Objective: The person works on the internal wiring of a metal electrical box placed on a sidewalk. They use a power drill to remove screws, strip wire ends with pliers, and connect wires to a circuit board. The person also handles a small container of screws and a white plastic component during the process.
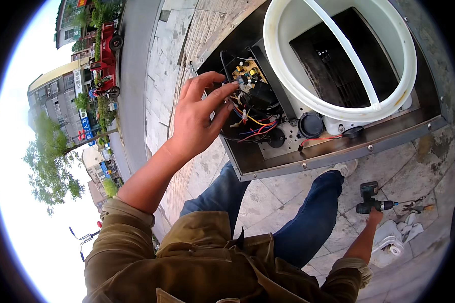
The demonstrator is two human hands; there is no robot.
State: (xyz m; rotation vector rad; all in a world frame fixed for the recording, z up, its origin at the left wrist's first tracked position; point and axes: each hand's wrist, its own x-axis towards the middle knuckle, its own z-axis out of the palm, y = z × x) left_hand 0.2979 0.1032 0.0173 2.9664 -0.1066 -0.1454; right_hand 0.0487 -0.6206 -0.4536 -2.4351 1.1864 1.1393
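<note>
My left hand [199, 108] reaches over the opened control bay of a metal-framed appliance, its fingers bent and apart. Its fingertips are at a small grey connector [241, 80] and thin wires beside a circuit board [247, 70]; whether they touch these is hard to tell. Red, blue and yellow wires [260, 129] run below the fingers. Down at the lower right, my right hand [374, 216] is closed on the body of a dark cordless drill [367, 206] on the paving. The drill's bit points right, and the fingers are partly hidden.
A white round tub [409, 60] with a crossbar fills the appliance's right side, within its metal frame [338, 155]. Black round caps [311, 124] lie near it. Hand tools [417, 204] and a white plastic piece [387, 247] lie by the drill. A red vehicle [106, 55] stands on the road.
</note>
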